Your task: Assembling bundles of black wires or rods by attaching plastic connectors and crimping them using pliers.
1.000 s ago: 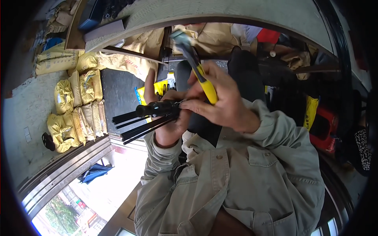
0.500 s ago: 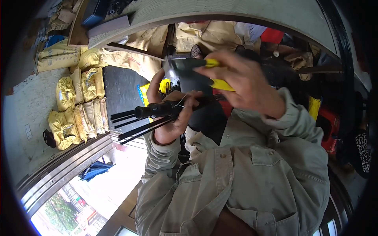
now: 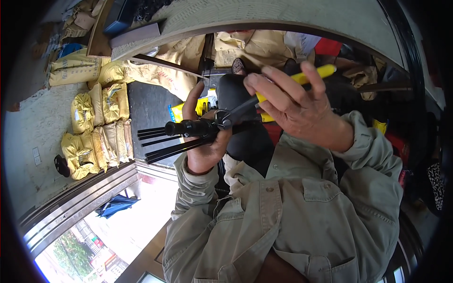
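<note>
1. At far left, yellow-brown sacks (image 3: 71,150) stand stacked in rows against the wall.
2. Right of them and lower, a blue umbrella (image 3: 116,206) shows in the bright doorway.
3. The black rod assembly (image 3: 188,128) lies roughly level in front of the person, its thin rods fanning out to the left and a stubby tube among them.
4. A yellow packet (image 3: 177,112) shows behind it, near the raised finger.
5. The left hand (image 3: 207,148) is curled around the assembly from beneath, with one finger stretched upward.
6. The yellow-handled pliers (image 3: 241,110) slant down to the left, their jaws at the assembly's right end; I cannot tell whether they pinch anything.
7. The right hand (image 3: 302,111) is half closed, its loosely bent fingers holding the pliers by the spread handles.
8. At the right, beyond the sleeve, stands a red object (image 3: 400,146), partly hidden.
</note>
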Tool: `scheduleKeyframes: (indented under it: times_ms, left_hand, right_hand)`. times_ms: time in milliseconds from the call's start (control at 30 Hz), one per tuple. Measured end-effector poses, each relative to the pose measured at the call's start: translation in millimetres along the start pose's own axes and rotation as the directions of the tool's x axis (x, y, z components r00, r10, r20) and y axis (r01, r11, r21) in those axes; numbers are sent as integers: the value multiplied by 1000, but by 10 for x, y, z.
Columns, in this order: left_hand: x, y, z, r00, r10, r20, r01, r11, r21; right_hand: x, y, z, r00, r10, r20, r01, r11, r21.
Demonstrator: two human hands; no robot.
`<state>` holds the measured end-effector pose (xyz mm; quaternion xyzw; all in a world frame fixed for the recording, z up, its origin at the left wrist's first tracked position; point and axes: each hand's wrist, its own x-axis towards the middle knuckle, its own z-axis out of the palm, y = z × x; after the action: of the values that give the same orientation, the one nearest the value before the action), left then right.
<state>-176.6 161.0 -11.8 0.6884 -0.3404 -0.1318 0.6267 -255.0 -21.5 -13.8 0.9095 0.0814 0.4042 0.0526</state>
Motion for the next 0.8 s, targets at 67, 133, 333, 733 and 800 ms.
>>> scheduleKeyframes:
  times_ms: [67, 133, 333, 733, 800]
  left_hand:
    - [-5, 2, 29, 997, -55, -50, 52, 997, -57]
    - [-4, 7, 9, 993, -93, -69, 87, 992, -89]
    - [111, -128, -218, 889, 71, 453, 19, 981, -192]
    - [-2, -234, -149, 917, 49, 395, 117, 915, -386]
    - [16, -237, -148, 872, 166, 461, 35, 918, -396]
  right_hand:
    - [-55, 16, -97, 993, -28, 113, 19, 997, 80]
    - [-115, 53, -197, 935, -104, 338, 16, 968, 252]
    - [95, 509, -307, 595, -468, 653, -458, 470, 754]
    - [28, 600, -455, 364, -554, 749, -876, 69, 477]
    - [-84, 570, -369, 540, -470, 698, -833, -181, 523]
